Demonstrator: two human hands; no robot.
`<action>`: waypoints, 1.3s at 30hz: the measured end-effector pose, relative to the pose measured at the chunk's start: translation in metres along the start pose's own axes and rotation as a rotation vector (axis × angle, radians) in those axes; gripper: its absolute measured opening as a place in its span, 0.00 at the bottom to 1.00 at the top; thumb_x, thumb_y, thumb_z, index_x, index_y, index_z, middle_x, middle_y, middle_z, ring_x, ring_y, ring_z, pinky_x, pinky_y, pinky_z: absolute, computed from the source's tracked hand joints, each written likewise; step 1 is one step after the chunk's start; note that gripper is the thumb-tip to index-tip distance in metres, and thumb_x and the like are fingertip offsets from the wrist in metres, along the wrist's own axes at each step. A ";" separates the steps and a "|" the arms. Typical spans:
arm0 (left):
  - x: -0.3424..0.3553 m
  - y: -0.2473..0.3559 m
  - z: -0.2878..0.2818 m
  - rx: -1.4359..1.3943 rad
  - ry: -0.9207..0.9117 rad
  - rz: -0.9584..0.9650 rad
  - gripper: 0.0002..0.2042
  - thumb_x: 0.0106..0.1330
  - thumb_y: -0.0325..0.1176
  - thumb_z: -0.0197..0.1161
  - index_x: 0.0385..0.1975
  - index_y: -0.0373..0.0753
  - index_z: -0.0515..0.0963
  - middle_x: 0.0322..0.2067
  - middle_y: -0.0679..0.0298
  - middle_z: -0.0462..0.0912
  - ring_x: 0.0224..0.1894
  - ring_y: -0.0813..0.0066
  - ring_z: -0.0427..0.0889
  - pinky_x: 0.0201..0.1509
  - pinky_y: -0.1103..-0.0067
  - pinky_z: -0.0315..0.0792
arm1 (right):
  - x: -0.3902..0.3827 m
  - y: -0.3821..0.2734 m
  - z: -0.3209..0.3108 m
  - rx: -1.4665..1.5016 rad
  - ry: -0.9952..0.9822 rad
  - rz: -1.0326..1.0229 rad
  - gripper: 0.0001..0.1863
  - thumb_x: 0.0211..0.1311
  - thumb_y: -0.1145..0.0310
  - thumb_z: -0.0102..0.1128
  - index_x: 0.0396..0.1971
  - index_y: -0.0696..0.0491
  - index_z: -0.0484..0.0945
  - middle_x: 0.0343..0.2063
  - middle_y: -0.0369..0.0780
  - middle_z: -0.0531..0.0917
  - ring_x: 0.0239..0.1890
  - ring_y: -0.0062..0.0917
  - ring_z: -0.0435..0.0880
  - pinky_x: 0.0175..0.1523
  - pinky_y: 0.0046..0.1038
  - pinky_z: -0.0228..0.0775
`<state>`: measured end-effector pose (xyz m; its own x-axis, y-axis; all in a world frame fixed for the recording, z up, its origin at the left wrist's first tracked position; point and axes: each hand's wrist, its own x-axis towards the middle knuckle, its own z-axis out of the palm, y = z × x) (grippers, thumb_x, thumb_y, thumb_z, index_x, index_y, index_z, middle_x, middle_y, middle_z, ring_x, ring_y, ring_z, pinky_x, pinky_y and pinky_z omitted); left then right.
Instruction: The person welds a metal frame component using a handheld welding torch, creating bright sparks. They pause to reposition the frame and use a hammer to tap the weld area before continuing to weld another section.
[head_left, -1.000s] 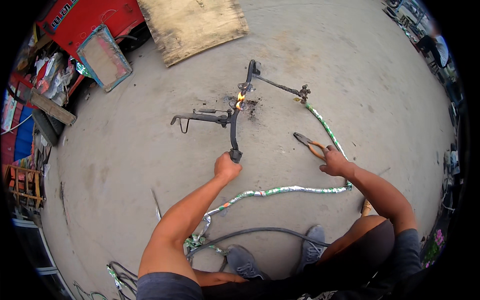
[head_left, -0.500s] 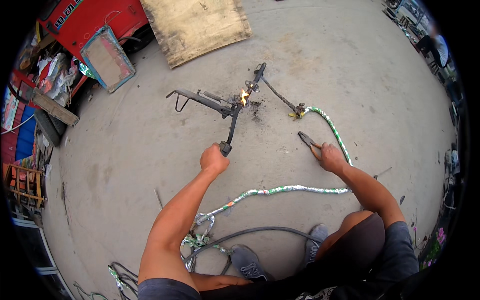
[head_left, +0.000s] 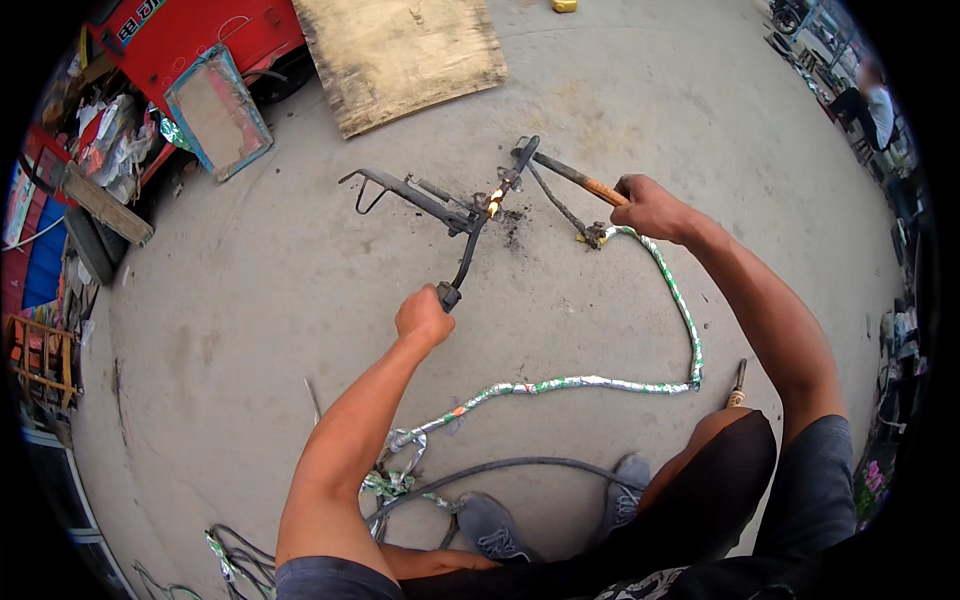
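Note:
My left hand (head_left: 424, 322) is closed round the lower grip of a black bent metal frame (head_left: 464, 262), with a side arm and spring. A small flame (head_left: 495, 203) burns on its upper section. My right hand (head_left: 650, 207) grips orange-handled pliers (head_left: 600, 190), their dark nose reaching the frame's top end; whether the jaws grip it, I cannot tell. A thin dark pipe (head_left: 558, 205) runs from the top to a soiled fitting (head_left: 593, 236) on a hose wrapped in silver-green foil (head_left: 667, 275). Dark debris lies under the flame.
A plywood sheet (head_left: 405, 60) and blue-rimmed panel (head_left: 215, 115) lie by a red vehicle (head_left: 180, 50) and scrap pile. A black hose (head_left: 530, 460) crosses near my feet, a wooden-handled tool (head_left: 738, 395) lies by my knee. A person (head_left: 873, 115) sits at far right.
My right hand has moved up with the pliers to the frame's top end. My left hand and the lower frame have shifted left; the top end has moved right and slightly down.

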<state>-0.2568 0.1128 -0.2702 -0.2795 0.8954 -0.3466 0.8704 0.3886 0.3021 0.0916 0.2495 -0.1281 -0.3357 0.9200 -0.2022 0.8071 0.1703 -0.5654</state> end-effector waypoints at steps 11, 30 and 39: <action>0.009 -0.002 -0.018 0.012 0.012 0.050 0.14 0.54 0.28 0.66 0.42 0.37 0.80 0.40 0.50 0.87 0.45 0.48 0.86 0.48 0.59 0.80 | 0.110 -0.117 -0.033 -0.425 -0.152 -0.119 0.20 0.56 0.64 0.62 0.40 0.67 0.82 0.41 0.58 0.85 0.45 0.51 0.85 0.51 0.43 0.77; 0.004 -0.005 -0.026 0.000 -0.002 0.062 0.14 0.55 0.27 0.67 0.42 0.35 0.80 0.40 0.50 0.87 0.47 0.49 0.86 0.50 0.61 0.80 | 0.129 -0.123 -0.009 -0.257 0.174 0.041 0.19 0.54 0.69 0.59 0.43 0.66 0.82 0.42 0.58 0.86 0.48 0.50 0.85 0.53 0.42 0.77; 0.009 -0.015 0.009 -0.104 -0.110 0.010 0.17 0.53 0.28 0.66 0.44 0.36 0.78 0.43 0.47 0.86 0.49 0.46 0.85 0.50 0.59 0.79 | 0.035 -0.051 -0.003 0.093 0.002 0.233 0.16 0.55 0.67 0.67 0.32 0.69 0.82 0.27 0.48 0.83 0.31 0.33 0.83 0.37 0.40 0.73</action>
<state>-0.2684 0.1129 -0.2862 -0.2199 0.8721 -0.4371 0.8245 0.4057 0.3945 0.0402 0.2743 -0.1042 -0.1452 0.9313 -0.3340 0.8144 -0.0792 -0.5749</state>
